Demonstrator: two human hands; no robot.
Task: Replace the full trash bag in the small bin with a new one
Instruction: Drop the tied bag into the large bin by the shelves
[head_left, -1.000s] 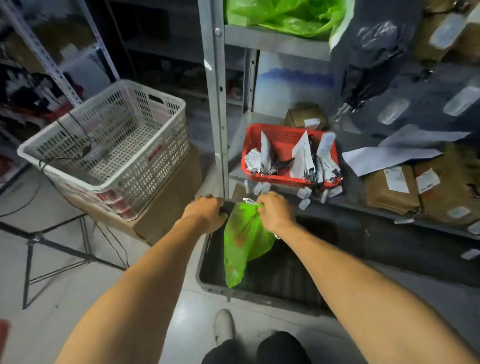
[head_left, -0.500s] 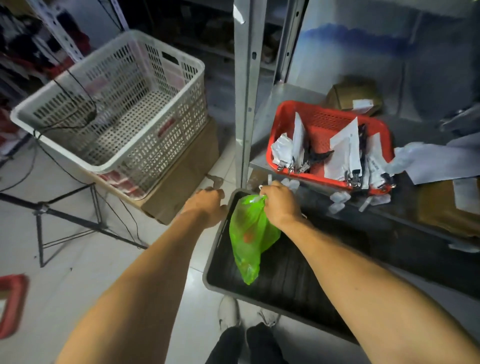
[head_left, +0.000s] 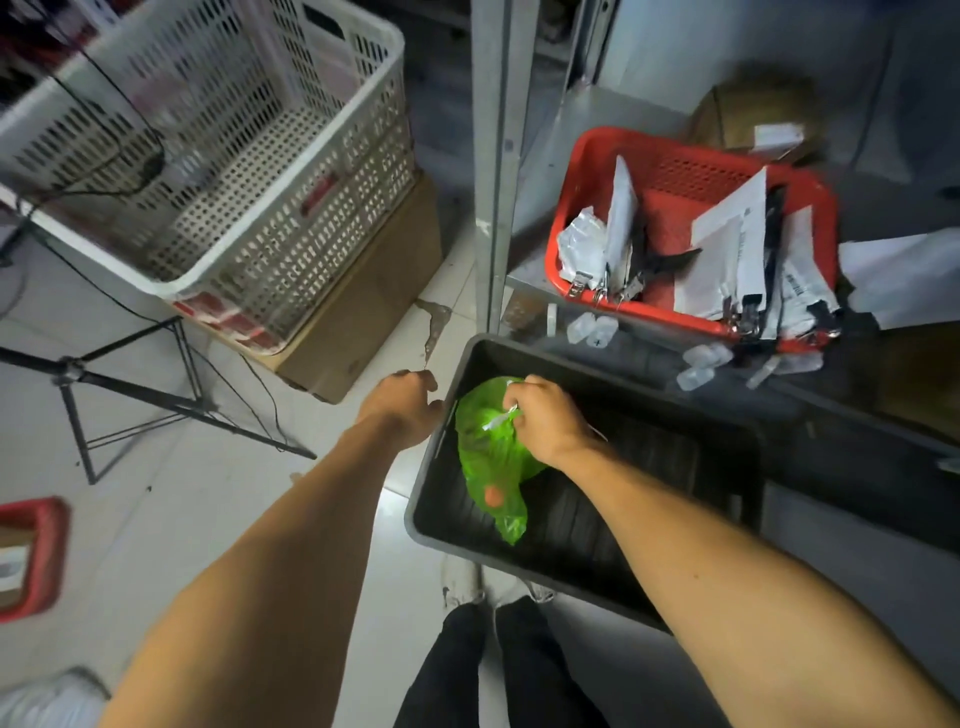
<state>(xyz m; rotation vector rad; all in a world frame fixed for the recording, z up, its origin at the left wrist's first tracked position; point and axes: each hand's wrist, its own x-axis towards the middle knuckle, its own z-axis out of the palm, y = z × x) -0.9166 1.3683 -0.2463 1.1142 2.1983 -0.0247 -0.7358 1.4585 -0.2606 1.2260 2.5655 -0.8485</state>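
R hand (head_left: 545, 418) fingers clenched on green trash bag (head_left: 491, 467) inside black bin (head_left: 582, 551). L hand (head_left: 402, 410) curled at bin's 9 o'clock rim; grip unclear. Red basket (head_left: 691, 234) at 1, white crate (head_left: 218, 171) at 10.

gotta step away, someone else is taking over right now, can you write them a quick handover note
Right hand: shut on the gathered neck of the green trash bag, which hangs inside the black tub on the floor.
Left hand: closed at the tub's left rim, holding no bag.
Done: the full bag is out and tied off.
Left: let go of it, then line the small bin with a new bag. Neither the bin nor a fresh bag is in view.
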